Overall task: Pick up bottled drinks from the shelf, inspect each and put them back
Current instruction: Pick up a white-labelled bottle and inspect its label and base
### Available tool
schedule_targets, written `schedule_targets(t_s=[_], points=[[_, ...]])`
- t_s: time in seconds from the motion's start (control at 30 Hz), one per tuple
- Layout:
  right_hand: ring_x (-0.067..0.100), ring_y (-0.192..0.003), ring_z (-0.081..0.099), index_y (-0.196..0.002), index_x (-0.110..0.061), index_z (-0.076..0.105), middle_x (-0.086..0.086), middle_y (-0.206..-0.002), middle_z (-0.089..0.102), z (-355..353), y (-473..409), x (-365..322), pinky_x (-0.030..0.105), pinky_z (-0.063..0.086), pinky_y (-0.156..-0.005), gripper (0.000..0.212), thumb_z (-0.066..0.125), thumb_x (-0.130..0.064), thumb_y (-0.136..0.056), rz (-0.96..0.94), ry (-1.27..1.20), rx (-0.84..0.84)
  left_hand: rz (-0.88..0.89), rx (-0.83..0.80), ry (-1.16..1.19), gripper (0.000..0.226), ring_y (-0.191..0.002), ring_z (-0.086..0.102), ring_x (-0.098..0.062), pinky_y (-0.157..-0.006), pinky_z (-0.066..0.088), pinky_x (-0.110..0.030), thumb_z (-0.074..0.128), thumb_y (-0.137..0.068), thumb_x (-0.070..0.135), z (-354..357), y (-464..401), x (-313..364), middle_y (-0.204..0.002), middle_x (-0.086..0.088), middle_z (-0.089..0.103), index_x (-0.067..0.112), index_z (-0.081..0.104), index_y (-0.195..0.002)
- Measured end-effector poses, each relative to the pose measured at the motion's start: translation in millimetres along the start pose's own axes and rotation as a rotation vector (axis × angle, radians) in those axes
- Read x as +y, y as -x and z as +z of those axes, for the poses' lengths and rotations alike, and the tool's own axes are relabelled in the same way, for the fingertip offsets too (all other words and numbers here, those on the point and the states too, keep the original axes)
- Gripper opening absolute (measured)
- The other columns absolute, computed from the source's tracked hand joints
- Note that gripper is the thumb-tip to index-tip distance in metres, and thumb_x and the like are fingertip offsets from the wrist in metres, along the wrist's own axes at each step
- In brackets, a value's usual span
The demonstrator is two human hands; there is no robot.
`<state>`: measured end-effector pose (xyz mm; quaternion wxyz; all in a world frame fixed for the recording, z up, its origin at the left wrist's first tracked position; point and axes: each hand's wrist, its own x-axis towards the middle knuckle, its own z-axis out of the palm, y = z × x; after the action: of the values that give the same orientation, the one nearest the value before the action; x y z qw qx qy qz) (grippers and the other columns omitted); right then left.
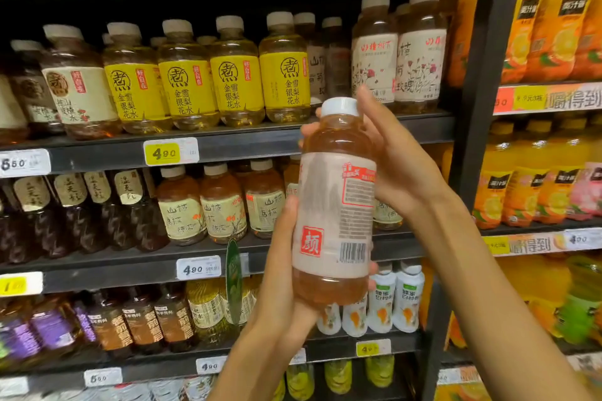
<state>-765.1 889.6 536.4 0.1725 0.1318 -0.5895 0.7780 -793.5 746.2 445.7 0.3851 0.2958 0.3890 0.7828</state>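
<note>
I hold an amber drink bottle [335,205] upright in front of the shelf, its white cap on top and its pale label turned so the barcode and a red square stamp face me. My left hand [280,273] grips the bottle's lower part and base from the left. My right hand [391,159] wraps behind its shoulder and neck, fingers reaching up beside the cap. Two matching bottles with rose labels [399,52] stand on the shelf [260,143] just behind it, with a gap in front of them.
Yellow-labelled bottles [208,75] fill the upper shelf to the left. Dark tea bottles and pale-labelled ones line the shelf below. A black upright post [479,107] divides this bay from orange juice bottles [550,26] on the right. Price tags line the shelf edges.
</note>
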Motion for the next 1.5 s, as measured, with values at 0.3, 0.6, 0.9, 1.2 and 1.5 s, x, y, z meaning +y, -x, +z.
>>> schedule_targets(t_s=[0.3, 0.6, 0.9, 1.2, 1.5], points=[[0.023, -0.076, 0.068, -0.1, -0.008, 0.059, 0.006, -0.077, 0.07, 7, 2, -3, 0.034, 0.057, -0.073, 0.036, 0.06, -0.04, -0.084, -0.016, 0.013, 0.078, 0.05, 0.06, -0.138, 0.064, -0.112, 0.065, -0.024, -0.092, 0.054, -0.04, 0.042, -0.084, 0.065, -3, 1, -8, -0.12, -0.01, 0.068, 0.023, 0.06, -0.129], [0.023, -0.091, 0.07, -0.124, -0.006, 0.057, 0.011, -0.095, 0.075, 4, 2, -2, 0.033, 0.059, -0.079, 0.06, 0.06, -0.048, -0.082, 0.073, 0.065, 0.136, 0.041, 0.087, -0.028, 0.07, -0.101, 0.069, -0.026, -0.081, 0.058, -0.041, 0.054, -0.076, 0.068, 2, 2, -6, -0.115, -0.012, 0.07, 0.022, 0.06, -0.128], [0.024, -0.071, 0.068, -0.095, -0.012, 0.059, 0.005, -0.073, 0.066, 9, -1, 7, 0.034, 0.056, -0.07, 0.026, 0.054, -0.037, -0.089, 0.054, -0.139, 0.055, -0.19, -0.089, 0.228, 0.074, -0.093, 0.067, -0.036, -0.086, 0.054, -0.051, 0.045, -0.091, 0.062, -7, 5, -13, -0.107, -0.026, 0.067, -0.001, 0.056, -0.128], [0.027, -0.09, 0.07, -0.096, -0.015, 0.068, 0.005, -0.082, 0.073, 7, 1, 10, 0.041, 0.055, -0.09, 0.029, 0.061, -0.043, -0.089, -0.002, 0.195, 0.238, 0.001, 0.027, -0.02, 0.067, -0.112, 0.065, -0.028, -0.09, 0.055, -0.046, 0.051, -0.083, 0.064, -5, 8, -6, -0.123, -0.013, 0.066, 0.023, 0.053, -0.135], [0.023, -0.069, 0.071, -0.099, -0.009, 0.06, 0.007, -0.069, 0.066, 1, -3, 25, 0.03, 0.058, -0.062, 0.018, 0.059, -0.023, -0.086, 0.116, -0.143, 0.114, -0.293, -0.131, 0.428, 0.075, -0.082, 0.069, -0.036, -0.072, 0.059, -0.043, 0.064, -0.071, 0.061, 6, 15, -1, -0.099, -0.027, 0.068, -0.004, 0.07, -0.108]])
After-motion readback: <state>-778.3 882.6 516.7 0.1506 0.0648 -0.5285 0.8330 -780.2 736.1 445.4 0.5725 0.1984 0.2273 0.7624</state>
